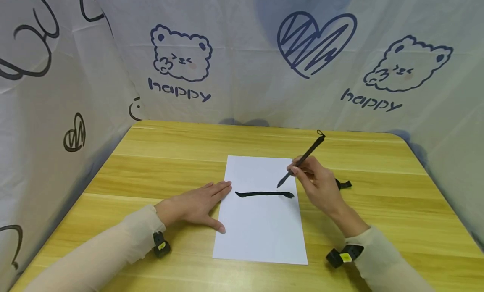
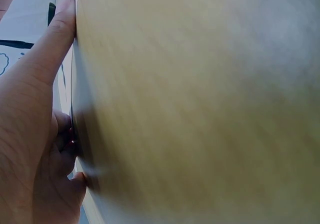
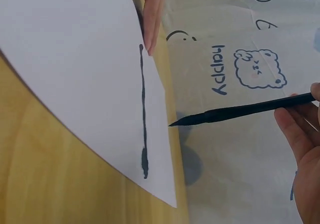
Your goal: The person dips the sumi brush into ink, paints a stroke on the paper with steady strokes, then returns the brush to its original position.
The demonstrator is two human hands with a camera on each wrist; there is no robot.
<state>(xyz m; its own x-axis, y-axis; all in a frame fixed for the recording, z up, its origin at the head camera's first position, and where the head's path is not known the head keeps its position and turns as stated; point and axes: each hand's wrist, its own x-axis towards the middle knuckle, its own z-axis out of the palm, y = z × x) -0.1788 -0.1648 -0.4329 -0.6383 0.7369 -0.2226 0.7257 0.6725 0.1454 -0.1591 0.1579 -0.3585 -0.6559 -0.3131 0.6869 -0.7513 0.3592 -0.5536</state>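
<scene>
My right hand pinches a dark calligraphy brush with a small loop at its top end. The brush slants, its pointed tip held above the white sheet of paper. Across the sheet runs one thick black ink stroke, blobbed at its right end. In the right wrist view the brush shows a dark tapered tip, apart from the paper. Flat at the sheet's left edge lies my left hand, fingers straight and thumb spread, fingertips on the margin. The left wrist view shows this hand from its thumb side.
A small black object lies on the wooden table behind my right hand, partly hidden by it. White cloth with drawn bears and hearts hangs behind the table and along its sides. Each wrist wears a black camera.
</scene>
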